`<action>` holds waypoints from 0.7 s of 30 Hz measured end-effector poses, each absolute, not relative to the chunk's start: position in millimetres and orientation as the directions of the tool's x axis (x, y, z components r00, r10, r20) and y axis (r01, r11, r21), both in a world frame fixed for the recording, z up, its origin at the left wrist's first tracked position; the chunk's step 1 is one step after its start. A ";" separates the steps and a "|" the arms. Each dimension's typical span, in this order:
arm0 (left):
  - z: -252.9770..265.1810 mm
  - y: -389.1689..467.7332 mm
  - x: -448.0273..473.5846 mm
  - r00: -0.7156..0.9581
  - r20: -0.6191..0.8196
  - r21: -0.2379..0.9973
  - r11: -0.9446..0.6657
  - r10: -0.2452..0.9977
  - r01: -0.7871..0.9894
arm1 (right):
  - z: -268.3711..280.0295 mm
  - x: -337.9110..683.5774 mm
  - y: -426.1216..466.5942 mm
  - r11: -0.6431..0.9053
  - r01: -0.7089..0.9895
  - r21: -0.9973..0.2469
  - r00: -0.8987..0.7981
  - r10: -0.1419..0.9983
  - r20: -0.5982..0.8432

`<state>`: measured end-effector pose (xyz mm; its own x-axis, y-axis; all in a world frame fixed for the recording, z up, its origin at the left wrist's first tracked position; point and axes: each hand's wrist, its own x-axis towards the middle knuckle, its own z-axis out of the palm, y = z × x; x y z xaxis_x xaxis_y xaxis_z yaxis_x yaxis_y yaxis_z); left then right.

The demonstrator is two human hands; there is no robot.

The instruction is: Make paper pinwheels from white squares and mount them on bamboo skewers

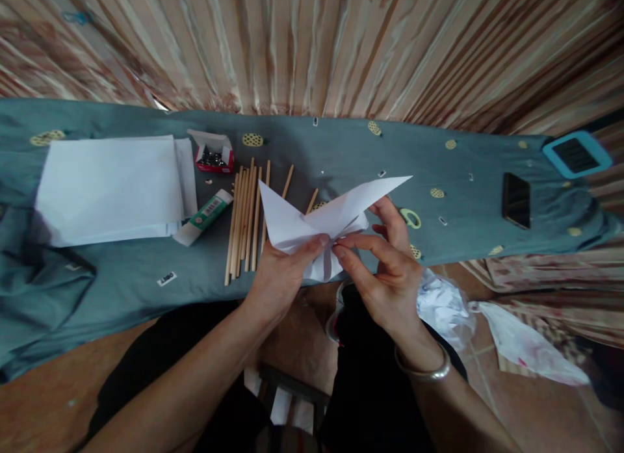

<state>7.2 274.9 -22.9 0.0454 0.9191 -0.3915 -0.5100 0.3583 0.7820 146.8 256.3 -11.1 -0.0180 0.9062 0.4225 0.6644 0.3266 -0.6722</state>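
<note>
- my left hand is grasping the folded white paper, thumb laid across the front near its middle, the other fingers mostly hidden.
- my right hand is pinching at that same middle, thumb and forefinger close together; whether something small sits between the tips too, i can't tell.
- the paper is held up in front of me, over the near edge of the cloth-covered table, two pointed flaps spreading up and outward.
- to do this well, i'd want the left thumb firm and flat beside the middle, so the gathered layers can't slip or spring apart.
- the right fingertips should work small and light right at the centre; a hard squeeze could crumple the flaps, i judge.
- it helps to let the long right-hand flap stand free, not bent against my knuckles.
- the wooden sticks lie just beyond my left hand, with the green and white tube near them, so i'd hold my wrist clear.
- the small red box stands with its lid up, dark bits inside, near the paper stack.
</note>
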 end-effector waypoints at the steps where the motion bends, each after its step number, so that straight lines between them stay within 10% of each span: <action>1: -22.9 274.7 7.2 0.049 -0.396 0.780 0.364 0.917 -0.509 | -11.0 146.9 256.2 0.325 0.665 -0.672 -0.017 0.907 0.421; 21: -21.2 273.4 6.8 -0.018 -0.352 0.850 0.312 0.936 -0.425 | -12.5 145.6 258.3 0.272 0.642 -0.717 0.038 0.922 0.385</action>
